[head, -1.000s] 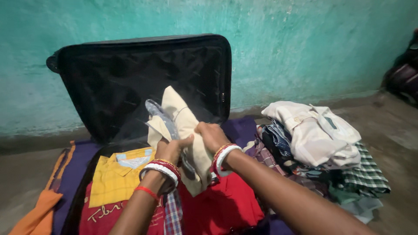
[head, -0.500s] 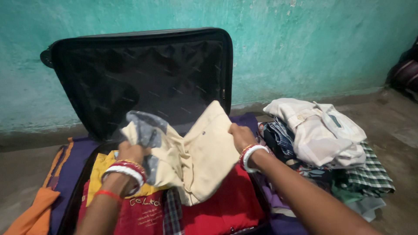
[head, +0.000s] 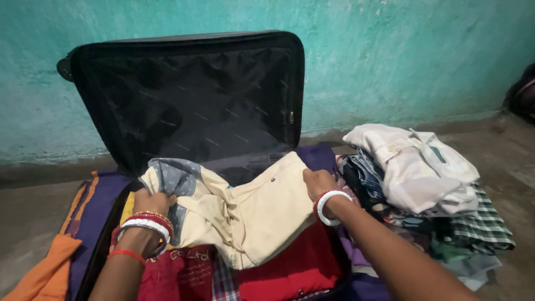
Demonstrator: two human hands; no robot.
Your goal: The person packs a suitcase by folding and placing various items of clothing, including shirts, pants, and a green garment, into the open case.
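Observation:
A cream garment (head: 251,214) with a grey-blue lining lies spread across the clothes in an open black suitcase (head: 189,106). My left hand (head: 150,202) grips its left, grey-lined end. My right hand (head: 319,183) holds its right edge near the suitcase's side. Both wrists wear red and white bangles. Under the garment lie a red cloth (head: 290,267), a red printed shirt (head: 173,273) and a strip of checked fabric (head: 223,284). A yellow shirt is almost hidden beneath it.
A heap of folded clothes (head: 418,178), topped by a pale shirt, sits on the floor to the right. The suitcase rests on a purple and orange cloth (head: 67,245). Its lid leans against a turquoise wall (head: 390,56). A dark bag (head: 524,95) stands far right.
The bunched cream garment, held upright in both hands a second ago, has been pulled apart sideways and lowered flat onto the clothes in the suitcase, covering the yellow shirt.

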